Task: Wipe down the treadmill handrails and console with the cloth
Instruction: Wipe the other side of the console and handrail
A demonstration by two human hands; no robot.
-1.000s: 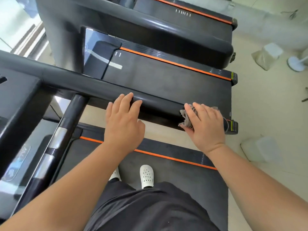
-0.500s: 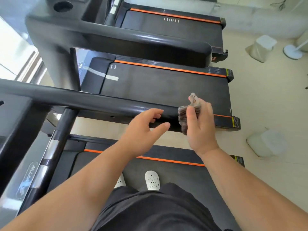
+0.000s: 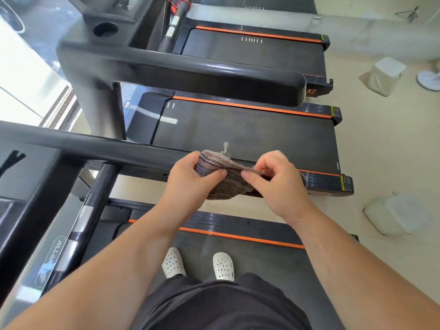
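Both hands have left the handrail (image 3: 100, 148) — now the left hand (image 3: 190, 184) and right hand (image 3: 278, 184) pinch the folded cloth (image 3: 221, 177) just above its end.

A stretch of the near handrail (image 3: 95, 144) is hidden behind the cloth (image 3: 221, 184) and both hands; the left hand (image 3: 188, 184) covers the cloth's left edge and the right hand (image 3: 278, 184) its right part, so the cloth's full outline cannot be told; the console (image 3: 21, 167) is cut off by the left edge; both forearms run out past the bottom edge; the black shorts (image 3: 214, 306) hide the heels of the white shoes (image 3: 173, 262); the yellow label (image 3: 342, 183) on the neighbouring deck's corner is too small to read; the logo (image 3: 51, 258) on the upright is blurred; a white round base (image 3: 429, 78) is cut by the right edge.
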